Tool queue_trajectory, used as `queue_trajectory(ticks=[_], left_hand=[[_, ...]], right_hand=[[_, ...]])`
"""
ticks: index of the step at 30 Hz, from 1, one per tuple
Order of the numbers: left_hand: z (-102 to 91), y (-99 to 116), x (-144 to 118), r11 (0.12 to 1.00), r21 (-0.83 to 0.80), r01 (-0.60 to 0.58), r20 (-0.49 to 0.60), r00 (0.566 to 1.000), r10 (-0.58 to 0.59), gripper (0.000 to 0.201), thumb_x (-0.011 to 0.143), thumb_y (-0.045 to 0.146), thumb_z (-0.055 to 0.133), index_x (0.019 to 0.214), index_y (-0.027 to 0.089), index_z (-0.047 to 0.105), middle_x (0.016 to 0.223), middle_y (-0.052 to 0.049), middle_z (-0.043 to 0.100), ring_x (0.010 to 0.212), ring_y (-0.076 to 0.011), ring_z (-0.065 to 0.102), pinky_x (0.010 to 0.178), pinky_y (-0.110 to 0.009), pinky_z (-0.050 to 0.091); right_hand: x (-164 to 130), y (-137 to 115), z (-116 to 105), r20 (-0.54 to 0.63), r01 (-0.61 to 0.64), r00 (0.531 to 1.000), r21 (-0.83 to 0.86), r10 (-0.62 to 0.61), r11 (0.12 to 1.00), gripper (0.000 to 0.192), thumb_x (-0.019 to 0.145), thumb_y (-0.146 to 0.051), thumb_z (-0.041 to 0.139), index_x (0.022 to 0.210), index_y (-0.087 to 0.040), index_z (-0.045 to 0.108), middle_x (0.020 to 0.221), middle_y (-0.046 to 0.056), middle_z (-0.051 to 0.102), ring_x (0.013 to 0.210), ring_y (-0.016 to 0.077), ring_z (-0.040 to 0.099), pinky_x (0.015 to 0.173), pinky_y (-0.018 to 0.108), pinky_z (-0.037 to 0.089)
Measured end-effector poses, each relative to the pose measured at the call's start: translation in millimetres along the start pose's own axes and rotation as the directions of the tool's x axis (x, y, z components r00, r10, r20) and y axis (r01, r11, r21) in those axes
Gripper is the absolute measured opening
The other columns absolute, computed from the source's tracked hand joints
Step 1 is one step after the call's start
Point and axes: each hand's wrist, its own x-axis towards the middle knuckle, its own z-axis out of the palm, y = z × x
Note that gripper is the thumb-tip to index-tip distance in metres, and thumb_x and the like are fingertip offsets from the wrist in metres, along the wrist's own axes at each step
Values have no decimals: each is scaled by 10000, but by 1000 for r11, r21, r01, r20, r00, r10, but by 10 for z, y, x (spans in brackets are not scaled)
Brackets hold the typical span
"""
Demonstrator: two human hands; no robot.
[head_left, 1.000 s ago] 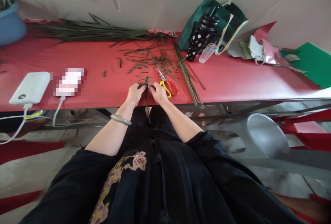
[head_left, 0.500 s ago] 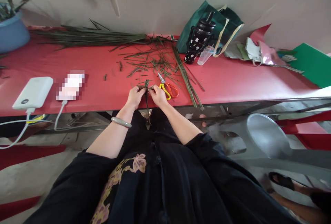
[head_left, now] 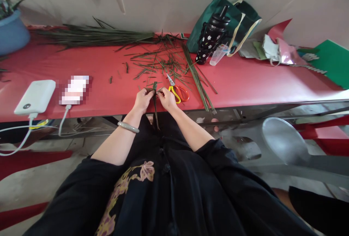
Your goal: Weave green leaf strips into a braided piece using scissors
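Between my hands is a small braided piece of dark green leaf strips point(head_left: 155, 85), with loose ends hanging below toward my lap. My left hand point(head_left: 143, 100) pinches it from the left, thumb and fingers closed. From the right, my right hand point(head_left: 167, 99) is closed on a strip of the same piece. Just right of that hand lie scissors point(head_left: 176, 91) with one yellow and one orange handle, blades pointing away from me. Beyond my hands, cut leaf scraps point(head_left: 166, 63) are scattered over the red tabletop point(head_left: 109, 98).
A long leaf bundle point(head_left: 95, 36) lies along the wall; a shorter one point(head_left: 197, 78) lies right of the scissors. A black tumbler point(head_left: 211, 39), clear cup point(head_left: 218, 55) and green bag point(head_left: 200, 21) stand behind. At left are a power bank point(head_left: 36, 96), phone point(head_left: 76, 90) and cables.
My hands keep hold of the braided leaf piece with barely any movement. The view has shifted slightly, and at lower right a person's leg and sandalled foot have moved.
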Motion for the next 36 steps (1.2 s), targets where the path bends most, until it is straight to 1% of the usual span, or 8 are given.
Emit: queue_trajectory(ticks=[5, 10, 19, 25, 30, 36], left_hand=[[34, 44, -25, 1000, 15, 20, -33, 999, -19, 189, 596, 229, 656, 730, 118, 584, 638, -10, 607, 599, -109, 559, 649, -274, 461], [29, 27, -15, 999, 33, 3, -3, 1000, -3, 182, 605, 237, 652, 726, 117, 590, 646, -12, 612, 597, -109, 555, 646, -272, 460], [9, -1, 6, 1000, 22, -8, 6, 1000, 8, 180, 600, 235, 654, 724, 118, 596, 636, -11, 609, 590, -104, 553, 633, -259, 454], [-21, -53, 32, 1000, 24, 7, 11, 1000, -7, 202, 600, 257, 664, 740, 124, 602, 646, -15, 609, 600, -114, 563, 634, -263, 455], [-5, -26, 14, 1000, 6, 9, 13, 1000, -10, 215, 594, 260, 670, 735, 115, 596, 644, -17, 610, 598, -111, 558, 626, -257, 451], [-4, -32, 25, 1000, -2, 10, 11, 1000, -10, 211, 594, 250, 664, 735, 111, 591, 632, -14, 605, 590, -111, 556, 621, -259, 448]], right_hand=[[-9, 12, 1, -7, 6, 1000, 4, -6, 1000, 169, 817, -316, 444, 834, -201, 567, 825, 12, 625, 809, 152, 578, 754, 262, 426], [-10, 19, 3, -19, 7, 1000, -7, -7, 1000, 161, 812, -318, 452, 823, -202, 564, 794, 13, 618, 774, 159, 574, 727, 267, 427], [-13, 9, 4, -25, 1, 1000, -30, -2, 1000, 168, 810, -330, 452, 820, -202, 561, 776, 11, 615, 717, 149, 562, 696, 259, 421], [-16, 10, -1, -26, 12, 1000, -27, -13, 1000, 163, 813, -320, 444, 804, -200, 554, 780, 8, 619, 747, 149, 572, 703, 257, 423], [-17, 21, 5, -22, 8, 1000, -10, -8, 1000, 163, 814, -323, 442, 821, -201, 551, 782, 5, 617, 757, 144, 576, 710, 252, 428], [-11, 21, 19, -43, 25, 999, -22, -26, 999, 155, 812, -312, 447, 802, -195, 549, 773, 5, 612, 747, 145, 570, 702, 249, 418]])
